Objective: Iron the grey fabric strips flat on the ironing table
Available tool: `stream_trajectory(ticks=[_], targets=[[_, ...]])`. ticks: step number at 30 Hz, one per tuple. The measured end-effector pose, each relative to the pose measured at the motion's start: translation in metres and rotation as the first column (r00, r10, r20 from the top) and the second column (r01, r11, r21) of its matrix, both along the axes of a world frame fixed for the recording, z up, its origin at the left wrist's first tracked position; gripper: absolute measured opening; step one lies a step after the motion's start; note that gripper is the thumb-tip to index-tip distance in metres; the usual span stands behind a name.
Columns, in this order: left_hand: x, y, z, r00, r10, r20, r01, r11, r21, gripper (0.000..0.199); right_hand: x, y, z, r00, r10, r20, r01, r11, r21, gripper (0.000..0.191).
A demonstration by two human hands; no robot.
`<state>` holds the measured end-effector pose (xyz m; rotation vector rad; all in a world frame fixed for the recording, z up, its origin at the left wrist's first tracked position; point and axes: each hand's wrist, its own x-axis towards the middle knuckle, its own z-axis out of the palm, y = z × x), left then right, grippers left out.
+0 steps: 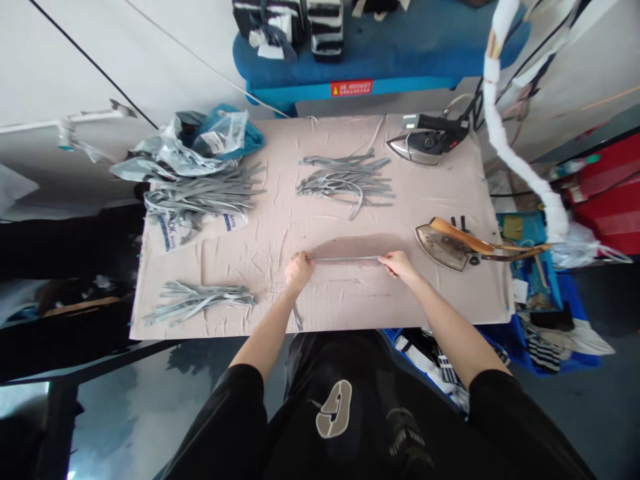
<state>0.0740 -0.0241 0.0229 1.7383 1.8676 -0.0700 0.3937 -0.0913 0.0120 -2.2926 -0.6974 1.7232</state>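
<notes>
A narrow grey fabric strip is stretched straight between my two hands, just over a damp-looking patch of the cloth-covered table. My left hand is closed round its left end, and a loose tail hangs below that hand toward the front edge. The right end is pinched by my right hand. Beyond my hands lies a bundle of similar grey strips. Another bundle of strips rests at the front left. To the right of my right hand, an iron with a wooden handle sits on the cloth.
A second iron with a dark handle stands at the back right. Plastic bags and a larger pile of strips occupy the back left. Behind is a blue pressing board. A white-wrapped hose hangs at right.
</notes>
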Motion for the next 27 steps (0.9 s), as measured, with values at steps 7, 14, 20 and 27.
stream_trajectory(ticks=[7, 14, 20, 27], targets=[[-0.002, 0.012, 0.004, 0.992, -0.066, -0.103, 0.067, 0.998, 0.007, 0.028, 0.006, 0.002, -0.006, 1.0, -0.026, -0.004, 0.026, 1.0, -0.009, 0.045], [0.054, -0.023, 0.018, 0.909, -0.408, -0.089, 0.418, 0.885, 0.207, 0.05, 0.009, -0.004, 0.0, 0.999, -0.031, -0.004, 0.031, 0.999, 0.015, 0.045], [0.129, -0.062, -0.002, 0.7, -0.715, 0.007, 0.691, 0.679, 0.247, 0.061, 0.008, -0.005, 0.005, 1.0, 0.012, 0.018, -0.012, 1.0, -0.006, 0.044], [0.137, -0.069, -0.017, 0.652, -0.757, -0.049, 0.742, 0.624, 0.246, 0.059, 0.01, -0.007, 0.008, 0.998, 0.059, 0.02, -0.059, 0.998, -0.011, 0.044]])
